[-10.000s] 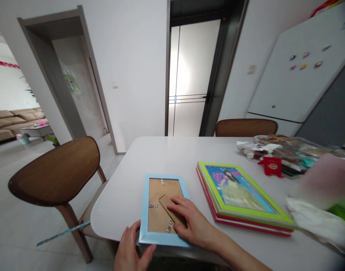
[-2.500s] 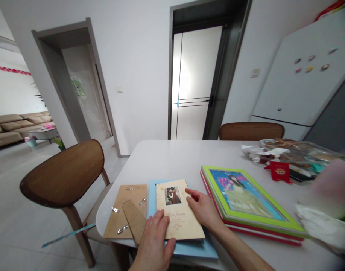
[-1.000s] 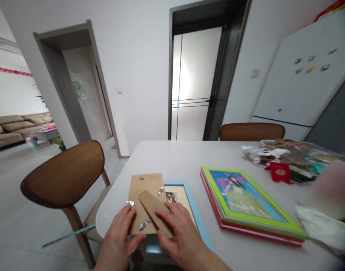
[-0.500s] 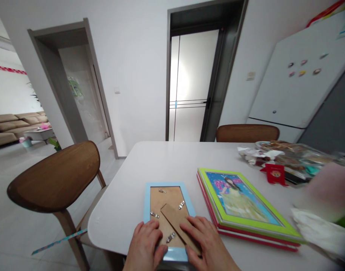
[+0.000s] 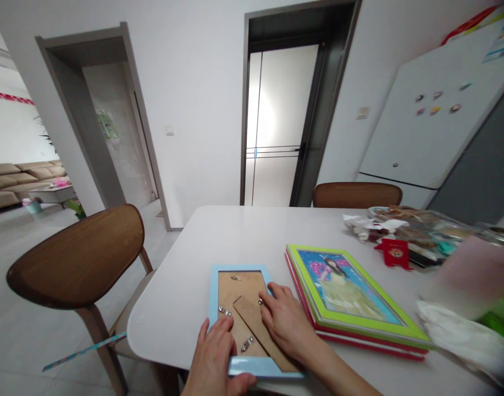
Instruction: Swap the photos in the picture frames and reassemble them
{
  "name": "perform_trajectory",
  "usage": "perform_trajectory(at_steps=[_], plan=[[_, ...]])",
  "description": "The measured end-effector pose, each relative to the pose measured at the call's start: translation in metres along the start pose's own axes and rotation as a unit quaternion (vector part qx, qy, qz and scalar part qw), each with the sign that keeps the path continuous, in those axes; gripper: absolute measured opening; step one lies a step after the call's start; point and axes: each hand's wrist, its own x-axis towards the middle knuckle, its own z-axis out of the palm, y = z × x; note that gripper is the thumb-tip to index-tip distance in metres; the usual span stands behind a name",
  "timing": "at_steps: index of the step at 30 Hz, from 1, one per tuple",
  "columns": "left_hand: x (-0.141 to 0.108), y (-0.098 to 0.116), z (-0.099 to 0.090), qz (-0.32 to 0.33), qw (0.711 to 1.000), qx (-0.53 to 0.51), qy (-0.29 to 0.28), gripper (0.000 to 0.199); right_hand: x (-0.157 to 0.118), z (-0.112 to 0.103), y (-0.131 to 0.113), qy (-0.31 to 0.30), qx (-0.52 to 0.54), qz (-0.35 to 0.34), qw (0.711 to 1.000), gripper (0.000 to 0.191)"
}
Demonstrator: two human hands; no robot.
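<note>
A light blue frame (image 5: 214, 291) lies back up on the white table, its brown backing board (image 5: 243, 283) showing. Metal clips sit on the board, one of them (image 5: 247, 344) near the lower edge. The brown stand flap (image 5: 255, 330) slants across the board. My left hand (image 5: 216, 352) rests on the frame's lower left corner, fingers spread a little, thumb at the bottom edge. On the right side of the frame lies my right hand (image 5: 287, 319), fingertips at the clip there, which they mostly cover. Whether the fingers pinch that clip is unclear.
Right of the frame, a green picture frame (image 5: 330, 308) lies on red ones on the table (image 5: 173, 308). Farther right are a red packet (image 5: 396, 253), plastic bags and white tissue (image 5: 461, 335). Wooden chairs stand at the left (image 5: 82, 258) and behind the table (image 5: 356, 195).
My right hand has moved up and away from the stand flap's lower end to the clip on the right side. My left hand stays at the lower left, its thumb now lower.
</note>
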Motion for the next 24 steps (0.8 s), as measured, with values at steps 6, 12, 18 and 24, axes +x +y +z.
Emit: perform_trajectory(at_steps=[6, 12, 18, 24], plan=[[-0.003, 0.0, 0.002, 0.0, 1.0, -0.013, 0.016, 0.026, -0.003, 0.001, 0.003, 0.001, 0.038, -0.019, 0.999, 0.025], [-0.004, 0.001, 0.001, -0.008, 1.0, -0.012, 0.003, 0.026, -0.005, 0.003, 0.007, 0.009, 0.054, -0.01, 0.998, 0.025], [-0.004, -0.001, 0.003, -0.003, 1.0, -0.018, 0.009, 0.024, -0.021, -0.007, -0.007, 0.001, 0.066, -0.072, 0.995, 0.028], [-0.006, -0.008, 0.01, 0.012, 0.999, -0.026, 0.031, 0.027, -0.035, -0.014, -0.029, -0.091, 0.116, -0.17, 0.974, 0.016]])
